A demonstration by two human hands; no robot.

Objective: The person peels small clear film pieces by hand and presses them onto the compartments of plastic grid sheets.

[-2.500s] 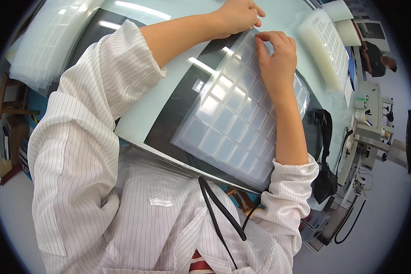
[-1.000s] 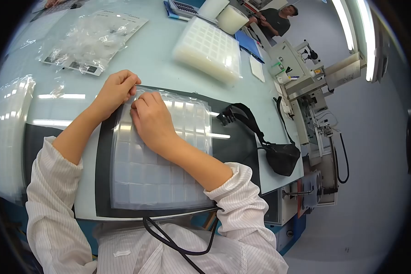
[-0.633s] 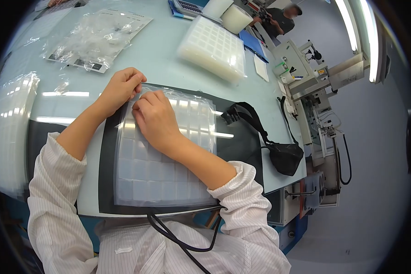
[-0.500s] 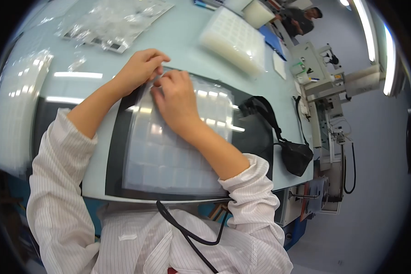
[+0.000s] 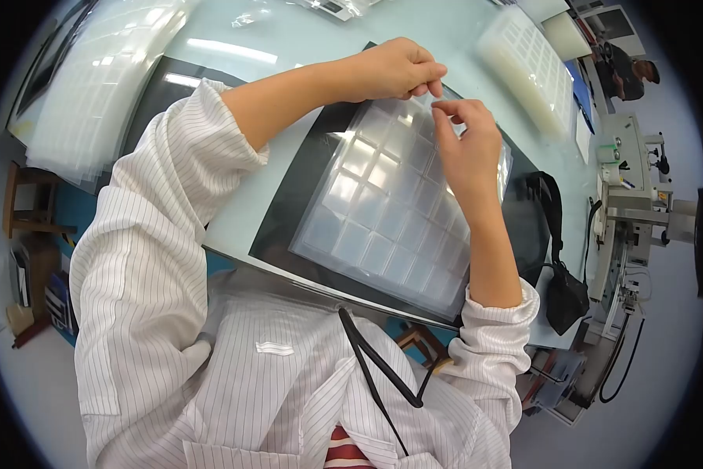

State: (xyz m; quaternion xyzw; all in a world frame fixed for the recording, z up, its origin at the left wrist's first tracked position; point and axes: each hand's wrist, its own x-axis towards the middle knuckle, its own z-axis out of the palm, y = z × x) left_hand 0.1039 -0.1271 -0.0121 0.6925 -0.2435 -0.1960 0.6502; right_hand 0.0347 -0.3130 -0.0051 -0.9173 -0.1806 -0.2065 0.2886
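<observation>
On a black mat (image 5: 285, 223) before me lies a clear plastic sheet (image 5: 367, 207) divided into rows of square pockets, shiny under the lights. My left hand (image 5: 398, 70) is over the sheet's far edge, thumb and fingertips pinched together. Close beside it, my right hand (image 5: 473, 144) is above the sheet's far right part, with its thumb and forefinger nearly meeting. The fingertips of both hands almost touch each other. Anything between them is too small or too transparent to make out.
A tall pile of clear pocketed sheets (image 5: 105, 86) lies at the left. At the far right stands a stack of whitish gridded trays (image 5: 527, 70). A black pouch (image 5: 566, 297) with a strap rests by the right edge. Another person (image 5: 624, 72) is in the background.
My view has swung left, shifting the table rightward in the picture. My right hand's fingers, earlier resting on the sheet, have come up into a pinch close to my left hand's fingertips.
</observation>
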